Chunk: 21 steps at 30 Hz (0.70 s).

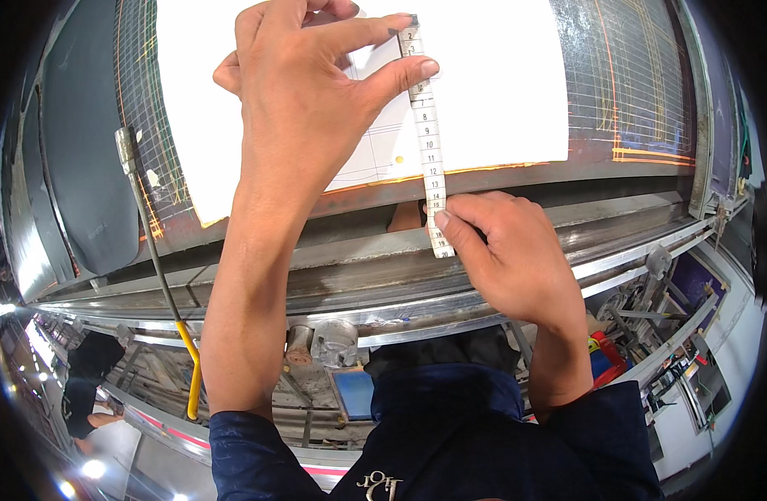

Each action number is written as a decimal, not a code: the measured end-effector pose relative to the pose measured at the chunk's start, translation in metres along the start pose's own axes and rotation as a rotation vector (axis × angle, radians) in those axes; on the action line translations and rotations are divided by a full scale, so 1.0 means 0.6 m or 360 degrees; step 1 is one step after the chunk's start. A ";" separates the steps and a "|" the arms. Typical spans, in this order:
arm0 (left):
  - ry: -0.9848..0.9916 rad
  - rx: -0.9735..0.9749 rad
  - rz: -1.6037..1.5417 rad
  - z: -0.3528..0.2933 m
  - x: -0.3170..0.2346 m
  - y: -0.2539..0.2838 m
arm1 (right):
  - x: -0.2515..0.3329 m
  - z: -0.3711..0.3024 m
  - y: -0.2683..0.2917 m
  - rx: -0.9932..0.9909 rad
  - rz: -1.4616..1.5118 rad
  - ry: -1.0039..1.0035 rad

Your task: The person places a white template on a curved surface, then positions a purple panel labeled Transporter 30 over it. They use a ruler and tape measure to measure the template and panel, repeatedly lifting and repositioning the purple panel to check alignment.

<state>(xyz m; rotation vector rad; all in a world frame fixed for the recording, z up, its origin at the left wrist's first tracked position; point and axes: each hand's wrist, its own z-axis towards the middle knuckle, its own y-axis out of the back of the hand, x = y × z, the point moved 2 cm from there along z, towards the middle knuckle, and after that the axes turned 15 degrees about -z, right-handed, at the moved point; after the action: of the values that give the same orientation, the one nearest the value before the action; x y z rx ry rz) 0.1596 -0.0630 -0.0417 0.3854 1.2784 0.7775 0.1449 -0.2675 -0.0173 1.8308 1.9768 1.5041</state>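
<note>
A narrow white measuring tape runs from the middle of a large white sheet down past its near edge. At the far end of the tape, my left hand presses it with the tips of forefinger and thumb, its other fingers partly hidden behind the hand. My right hand pinches the near part between thumb and fingers, beyond the sheet and over the metal rail. Below the left hand lies a greyish paper with thin printed lines and a small yellow dot near its corner.
Under the sheet is a dark table top with grid lines and orange tape. A metal rail runs along its near edge. A rod with a yellow handle leans at the left, beside dark grey sheeting. Another person is at the lower left.
</note>
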 end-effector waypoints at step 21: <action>0.0068 0.0017 0.0052 0.004 -0.017 0.019 | 0.000 -0.006 -0.001 -0.0142 0.0209 0.0055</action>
<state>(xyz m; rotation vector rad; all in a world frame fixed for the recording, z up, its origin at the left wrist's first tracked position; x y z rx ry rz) 0.1573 -0.0618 -0.0266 0.4009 1.3198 0.8102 0.1422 -0.2696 -0.0154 1.9451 1.8036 1.6418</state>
